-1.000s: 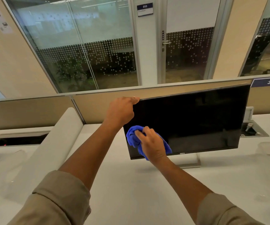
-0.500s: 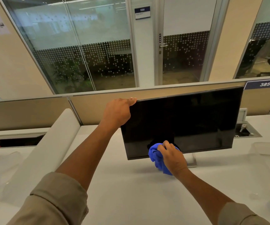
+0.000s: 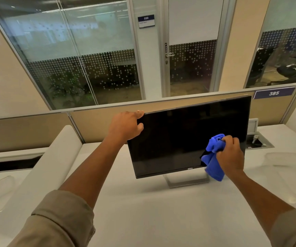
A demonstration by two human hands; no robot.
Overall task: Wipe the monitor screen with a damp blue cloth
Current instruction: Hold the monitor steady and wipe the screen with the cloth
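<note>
1. Head view shows your right hand (image 3: 230, 155) clenched on the bunched blue cloth (image 3: 213, 157), pressed against the lower right of the monitor screen (image 3: 179, 139).
2. Your left hand (image 3: 125, 126) grips the monitor's top left corner, steadying it.
3. The screen's long axis runs left-right on the desk (image 3: 143, 211); the unwiped stretch probably lies up and left of the cloth, nearer your right hand.

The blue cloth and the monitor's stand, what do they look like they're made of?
The blue cloth looks like soft microfibre or similar fabric: matte, bunched in folds in the right hand, with a loose end hanging limp. Whether it is damp cannot be seen. The monitor's stand looks like silver-grey metal or metal-look plastic: flat, smooth, with a dull sheen; the picture leaves open which.
</note>
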